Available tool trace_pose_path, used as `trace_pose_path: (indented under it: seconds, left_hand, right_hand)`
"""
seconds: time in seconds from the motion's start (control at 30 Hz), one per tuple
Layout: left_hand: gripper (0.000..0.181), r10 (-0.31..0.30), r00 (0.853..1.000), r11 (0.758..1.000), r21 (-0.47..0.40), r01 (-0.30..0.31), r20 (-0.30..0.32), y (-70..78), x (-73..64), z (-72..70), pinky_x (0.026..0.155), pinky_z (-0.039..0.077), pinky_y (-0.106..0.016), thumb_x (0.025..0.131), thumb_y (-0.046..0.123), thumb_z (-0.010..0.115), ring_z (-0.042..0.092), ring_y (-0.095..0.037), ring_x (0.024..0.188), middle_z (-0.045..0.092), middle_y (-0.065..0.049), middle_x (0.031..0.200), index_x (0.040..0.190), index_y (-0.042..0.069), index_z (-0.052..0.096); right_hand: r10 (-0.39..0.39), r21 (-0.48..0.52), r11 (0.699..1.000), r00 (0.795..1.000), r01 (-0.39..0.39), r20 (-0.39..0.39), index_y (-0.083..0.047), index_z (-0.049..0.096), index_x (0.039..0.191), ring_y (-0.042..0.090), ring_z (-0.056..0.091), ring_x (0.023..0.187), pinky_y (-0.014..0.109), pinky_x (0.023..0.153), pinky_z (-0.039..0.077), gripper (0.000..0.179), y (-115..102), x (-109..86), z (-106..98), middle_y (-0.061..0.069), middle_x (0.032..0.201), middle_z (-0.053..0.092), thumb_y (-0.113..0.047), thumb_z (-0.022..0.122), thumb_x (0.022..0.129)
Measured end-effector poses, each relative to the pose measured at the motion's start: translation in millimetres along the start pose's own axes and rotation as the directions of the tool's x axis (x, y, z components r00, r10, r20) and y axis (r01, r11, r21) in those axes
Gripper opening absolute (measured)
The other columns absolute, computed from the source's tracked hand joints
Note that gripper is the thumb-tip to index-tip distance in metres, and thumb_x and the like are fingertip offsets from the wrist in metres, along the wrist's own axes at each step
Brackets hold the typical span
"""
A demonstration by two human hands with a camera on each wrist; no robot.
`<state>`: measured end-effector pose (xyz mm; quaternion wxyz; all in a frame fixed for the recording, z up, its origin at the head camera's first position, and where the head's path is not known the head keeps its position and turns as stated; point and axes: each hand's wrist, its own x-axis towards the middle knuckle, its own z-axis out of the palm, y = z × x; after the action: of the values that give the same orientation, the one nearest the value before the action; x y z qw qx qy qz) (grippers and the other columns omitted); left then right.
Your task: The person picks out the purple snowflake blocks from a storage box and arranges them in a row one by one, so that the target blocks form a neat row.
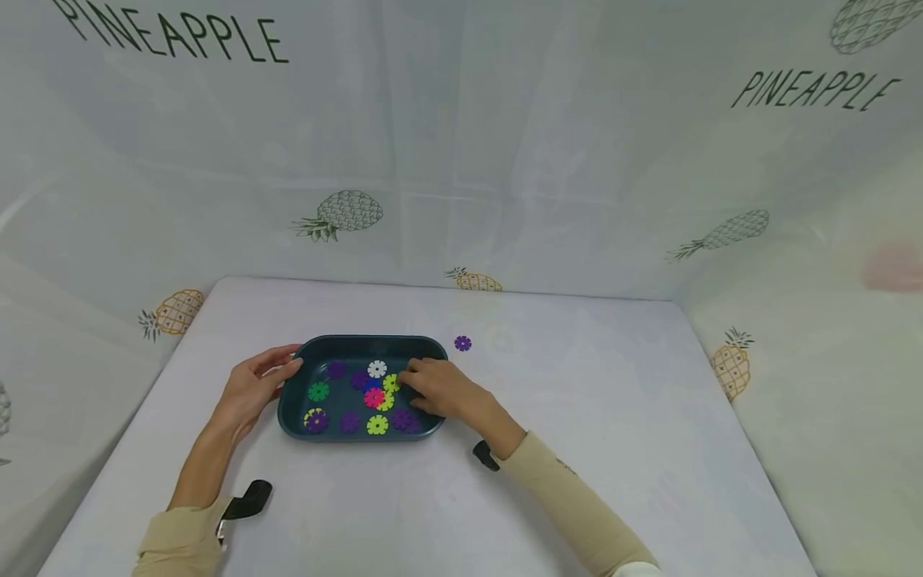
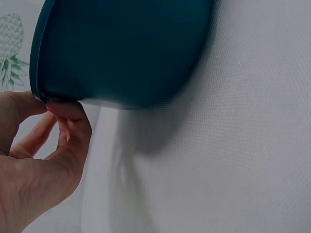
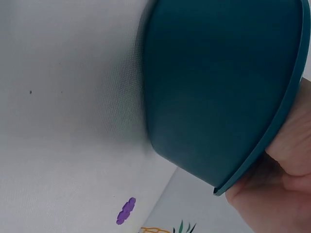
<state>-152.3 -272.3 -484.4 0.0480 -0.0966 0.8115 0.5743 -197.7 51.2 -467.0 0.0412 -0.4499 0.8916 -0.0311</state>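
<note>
A dark teal tray stands on the white table, holding several flat flower-shaped discs in purple, yellow, green, white, blue and pink. At its left end my left hand pinches the rim; the left wrist view shows the thumb and bent fingers at the tray's edge. Over the right rim reaches my right hand, its fingers bent down inside beside a yellow disc. The tray wall hides those fingertips in the right wrist view, so whether they grip a disc cannot be told.
Beyond the tray's right back corner, one purple disc lies on the table. A white sheet printed with pineapples hangs behind the table. Dark straps sit near both wrists.
</note>
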Motion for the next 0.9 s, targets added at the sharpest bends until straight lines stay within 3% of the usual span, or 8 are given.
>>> trace_pose_path:
  seconds: [0.23,0.47,0.63,0.77,0.9]
  left_hand:
    - [0.064,0.001,1.0,1.0,-0.01,-0.001,0.0,0.5,0.6,0.4,0.08,0.052,-0.017,0.101,0.047,0.064,0.056,-0.006,0.101,0.051,-0.014,0.134,0.149,0.006,0.052]
    - [0.063,-0.003,1.0,1.0,-0.015,0.003,-0.003,-0.5,0.8,1.2,0.08,0.053,-0.017,0.101,0.045,0.063,0.057,-0.007,0.1,0.05,-0.014,0.134,0.149,0.005,0.052]
    - [0.064,-0.013,1.0,1.0,-0.01,0.013,-0.003,0.3,-0.2,2.0,0.08,0.053,-0.017,0.102,0.046,0.063,0.057,-0.006,0.1,0.05,-0.014,0.134,0.15,0.006,0.051]
    - [0.064,-0.017,1.0,1.0,-0.013,0.017,-0.003,2.0,-1.1,2.4,0.08,0.053,-0.017,0.101,0.046,0.063,0.057,-0.006,0.099,0.05,-0.013,0.134,0.15,0.006,0.051]
    - [0.064,-0.023,1.0,1.0,-0.018,0.023,-0.007,3.1,-1.3,3.0,0.079,0.053,-0.017,0.101,0.046,0.064,0.057,-0.006,0.098,0.051,-0.013,0.133,0.15,0.006,0.051]
  right_hand:
    - [-0.016,0.085,0.996,1.0,0.016,-0.006,-0.016,0.071,0.125,0.018,0.065,0.113,0.031,0.101,0.05,0.033,-1.2,1.3,-0.3,0.002,0.119,0.07,-0.007,0.076,0.093]
    - [-0.021,0.091,0.996,0.999,0.025,-0.04,-0.018,0.075,0.12,0.015,0.063,0.107,0.024,0.093,0.05,0.03,-4.4,2.9,1.5,-0.002,0.116,0.071,-0.007,0.077,0.093]
    - [-0.025,0.171,0.985,0.997,0.038,-0.079,-0.015,0.075,0.119,0.016,0.062,0.112,0.024,0.096,0.05,0.028,-3.8,0.9,4.1,0.001,0.117,0.067,-0.003,0.075,0.093]
    - [-0.046,0.312,0.945,0.985,0.097,-0.167,-0.008,0.075,0.116,0.018,0.062,0.112,0.022,0.098,0.049,0.024,-0.5,-0.2,5.6,0.006,0.117,0.062,0.001,0.073,0.094]
    - [-0.061,0.43,0.885,0.959,0.18,-0.277,-0.001,0.073,0.116,0.02,0.063,0.108,0.02,0.095,0.049,0.022,5.4,-1.4,8.9,0.009,0.114,0.06,0.002,0.072,0.094]
